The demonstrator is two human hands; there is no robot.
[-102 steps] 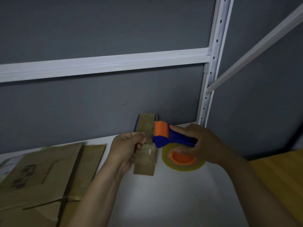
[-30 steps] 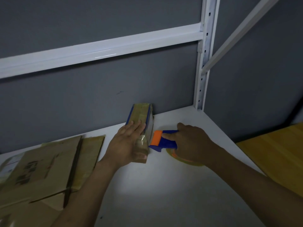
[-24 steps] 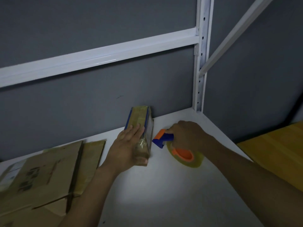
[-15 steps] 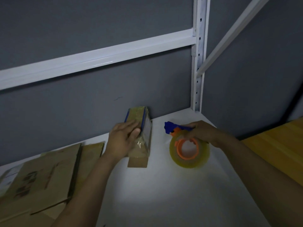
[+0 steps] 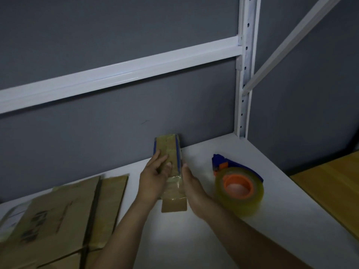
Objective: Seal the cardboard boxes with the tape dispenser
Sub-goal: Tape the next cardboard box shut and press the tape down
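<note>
A small, narrow cardboard box (image 5: 168, 147) with blue edges and glossy tape along its top lies on the white shelf (image 5: 194, 245), its far end against the grey wall. My left hand (image 5: 154, 178) holds the box's left side, its fingers bent over the top. My right hand (image 5: 191, 184) presses flat against the right side, fingers straight. An untaped flap sticks out at the near end. The blue and orange tape dispenser (image 5: 238, 184), with its clear tape roll, lies on the shelf right of my right hand, and neither hand touches it.
Flattened cardboard boxes (image 5: 58, 220) are stacked on the shelf's left part. A white upright post (image 5: 245, 74) and a crossbar (image 5: 116, 74) frame the grey back wall. A wooden surface (image 5: 330, 189) lies beyond the shelf's right edge.
My right hand has let go of the tape dispenser, set it down on the shelf, and moved left onto the box's right side. My left hand has stayed on the box.
</note>
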